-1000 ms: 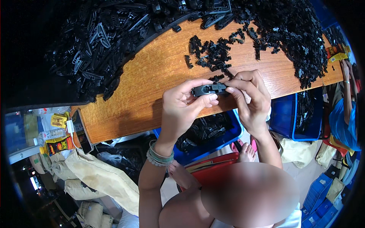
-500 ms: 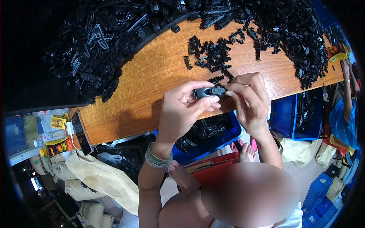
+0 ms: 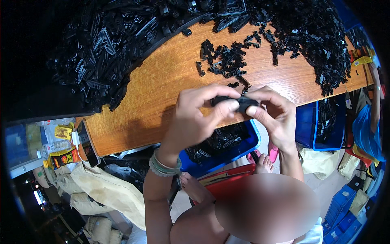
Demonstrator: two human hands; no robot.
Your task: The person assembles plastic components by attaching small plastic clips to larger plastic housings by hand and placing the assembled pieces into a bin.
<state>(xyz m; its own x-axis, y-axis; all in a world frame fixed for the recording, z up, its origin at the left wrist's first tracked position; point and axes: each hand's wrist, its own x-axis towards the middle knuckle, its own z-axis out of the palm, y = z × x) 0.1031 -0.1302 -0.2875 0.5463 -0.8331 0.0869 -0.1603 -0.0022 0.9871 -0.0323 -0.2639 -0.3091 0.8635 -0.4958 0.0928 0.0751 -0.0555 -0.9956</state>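
Observation:
Between my two hands, above the near edge of the wooden table, is a dark elongated plastic part (image 3: 244, 103), partly covered by fingers and slightly blurred. My left hand (image 3: 195, 116) is closed on its left end, thumb below and forefinger above. At its right end, my right hand (image 3: 278, 118) pinches it with thumb and fingers. Just beyond the hands lies a loose cluster of small black plastic clips (image 3: 227, 59). Whether a separate small clip is fitted on the held part cannot be made out.
Large black plastic parts (image 3: 109, 44) heap up at the far left, small clips (image 3: 317, 36) at the far right of the wooden table (image 3: 158, 81). Blue bins (image 3: 254, 140) with black parts stand below its near edge. At the right edge is another person's arm (image 3: 375, 85).
My right fingers have moved from beside the part to a grip on its right end. The part has turned and shifted slightly right, and its lighter recessed side no longer shows.

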